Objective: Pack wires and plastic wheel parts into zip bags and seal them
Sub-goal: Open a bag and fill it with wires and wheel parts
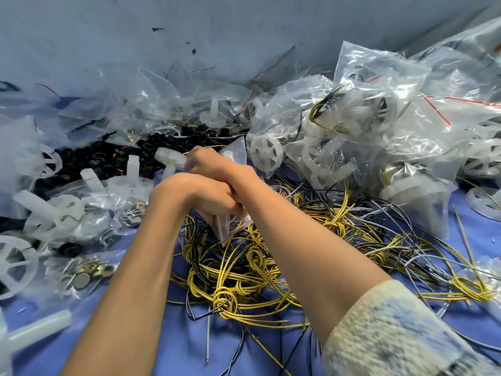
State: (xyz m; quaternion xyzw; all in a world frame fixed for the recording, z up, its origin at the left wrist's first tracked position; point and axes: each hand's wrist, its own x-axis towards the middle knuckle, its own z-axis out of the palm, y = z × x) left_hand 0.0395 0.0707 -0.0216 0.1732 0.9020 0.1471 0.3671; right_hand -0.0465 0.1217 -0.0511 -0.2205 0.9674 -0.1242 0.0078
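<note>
Yellow and black wires (pixel 244 270) lie in a loose tangle of knotted coils across the near centre of the surface. One small clear zip bag (pixel 229 226), red-striped at its mouth, is gripped in the left hand (pixel 208 196) above the tangle, mouth tilted downward. White spoked plastic wheel parts lie loose at far centre (pixel 264 151) and near left (pixel 15 263). Filled bags (pixel 379 123) are heaped at far right.

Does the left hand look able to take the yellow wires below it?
Probably not: the left hand grips a zip bag and the right forearm crosses over it, though the yellow wires lie close.
</note>
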